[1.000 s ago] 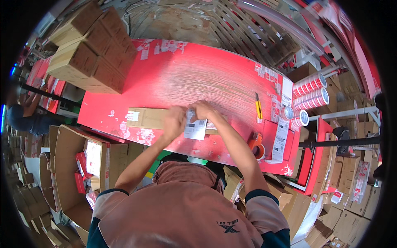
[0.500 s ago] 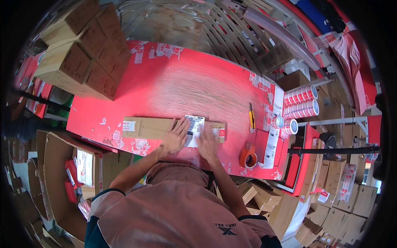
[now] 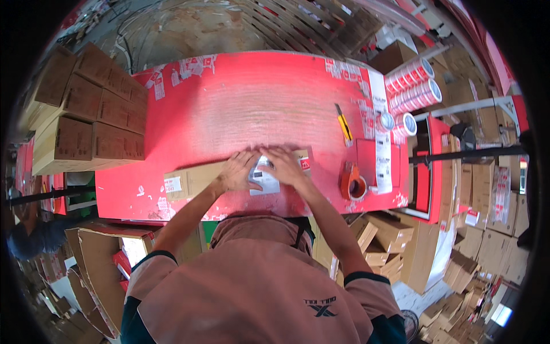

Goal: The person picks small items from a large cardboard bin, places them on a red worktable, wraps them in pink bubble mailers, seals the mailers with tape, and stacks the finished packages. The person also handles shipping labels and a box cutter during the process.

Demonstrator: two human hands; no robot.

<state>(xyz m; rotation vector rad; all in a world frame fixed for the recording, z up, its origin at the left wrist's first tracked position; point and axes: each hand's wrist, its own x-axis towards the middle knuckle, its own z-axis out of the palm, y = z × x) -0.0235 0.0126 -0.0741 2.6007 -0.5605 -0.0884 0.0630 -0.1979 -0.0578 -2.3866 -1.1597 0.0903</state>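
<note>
A long, narrow cardboard box (image 3: 200,176) lies on the red table near its front edge, tilted slightly up toward the right. A white shipping label (image 3: 264,183) sits across the box, and its lower end hangs over the near side. My left hand (image 3: 237,172) lies flat on the box and the label's left edge, fingers stretched, thumb over the label. Resting on the label's upper right part is my right hand (image 3: 283,166), fingers extended toward the left fingertips. Between them, part of the label is hidden. Neither hand grips anything.
To the right on the red table (image 3: 240,109) are a yellow cutter (image 3: 344,125), an orange tape dispenser (image 3: 352,182), a strip of labels (image 3: 382,157) and several tape rolls (image 3: 413,96). Stacked cartons (image 3: 94,114) stand at the left. An open carton (image 3: 100,269) is below the table's left front.
My right hand has moved up and left, closer to my left hand on the label. The box is now more tilted, and the whole view has shifted.
</note>
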